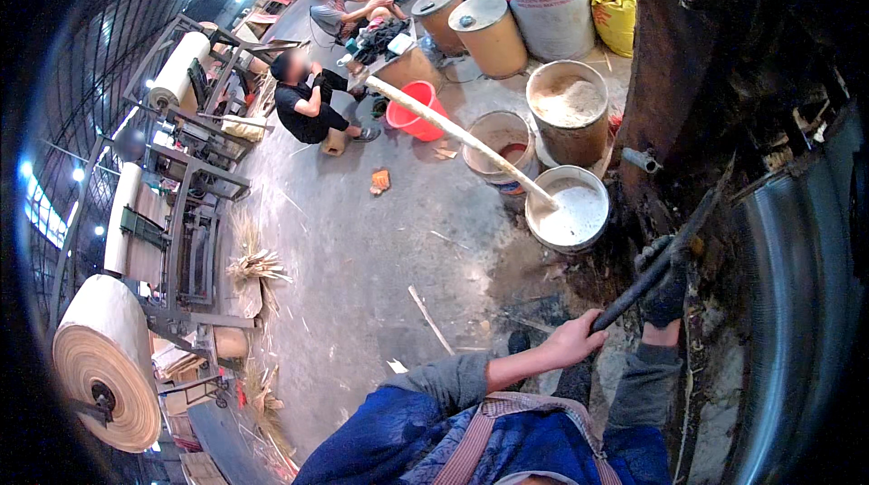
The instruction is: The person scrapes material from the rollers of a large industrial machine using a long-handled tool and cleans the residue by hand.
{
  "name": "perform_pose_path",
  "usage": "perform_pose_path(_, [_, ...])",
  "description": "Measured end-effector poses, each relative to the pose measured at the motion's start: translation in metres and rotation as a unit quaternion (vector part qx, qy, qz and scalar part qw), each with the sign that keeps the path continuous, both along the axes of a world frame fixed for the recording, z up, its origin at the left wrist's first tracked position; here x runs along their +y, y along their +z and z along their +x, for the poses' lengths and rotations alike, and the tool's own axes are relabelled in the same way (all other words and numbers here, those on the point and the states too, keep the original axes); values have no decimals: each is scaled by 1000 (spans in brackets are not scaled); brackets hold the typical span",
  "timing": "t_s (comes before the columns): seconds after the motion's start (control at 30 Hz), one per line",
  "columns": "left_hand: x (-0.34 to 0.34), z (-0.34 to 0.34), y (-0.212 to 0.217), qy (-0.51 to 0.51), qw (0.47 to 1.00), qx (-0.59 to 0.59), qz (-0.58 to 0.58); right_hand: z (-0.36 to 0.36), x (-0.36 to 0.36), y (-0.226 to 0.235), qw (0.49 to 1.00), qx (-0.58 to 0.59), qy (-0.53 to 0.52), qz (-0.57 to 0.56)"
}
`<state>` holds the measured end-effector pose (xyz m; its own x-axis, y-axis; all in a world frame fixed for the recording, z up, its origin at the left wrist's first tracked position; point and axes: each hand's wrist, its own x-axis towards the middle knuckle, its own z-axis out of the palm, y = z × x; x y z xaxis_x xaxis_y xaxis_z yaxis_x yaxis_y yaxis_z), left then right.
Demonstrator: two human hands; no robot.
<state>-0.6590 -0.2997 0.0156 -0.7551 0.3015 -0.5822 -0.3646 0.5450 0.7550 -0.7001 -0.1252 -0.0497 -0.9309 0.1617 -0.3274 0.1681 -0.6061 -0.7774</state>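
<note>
My bare left hand (574, 341) is closed around the near end of a long dark pole (626, 300). Farther up, my right hand (666, 293), in a dark glove, grips the same pole. The pole slants up and right, ending in a narrow tip by a dark, crusted upright surface (701, 51). To the right of my right hand curves a large shiny metal roller (801, 304). A bucket of whitish liquid (593, 210) stands ahead of my hands, with a long pale stick (453, 130) leaning in it.
Beyond it are a drum of pale powder (588, 143), another bucket (472, 157), a red bucket (405, 120), lidded drums (507, 55) and a yellow sack (615, 19). Two people sit farther off. Machines with a big roll (95, 340) line the left. Scraps (430, 320) lie on the floor.
</note>
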Motion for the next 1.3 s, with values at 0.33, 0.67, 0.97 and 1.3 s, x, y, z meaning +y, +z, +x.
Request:
perform_pose_path(0.33, [-32,-22,-156,61,998,9,-13,-63,-32,-34,993,-7,-27,-112])
perform_pose_path(0.67, [-15,-72,-209,53,998,11,16,-121,-27,-120,980,16,-84,-177])
perform_pose_path(0.97, [0,-110,-240,54,995,81,-35,-152,-20,-135,979,44,-84,-180])
perform_pose_path(1.3, [16,-107,-216,101,990,91,31,-153,-22,-81,985,97,-40,-137])
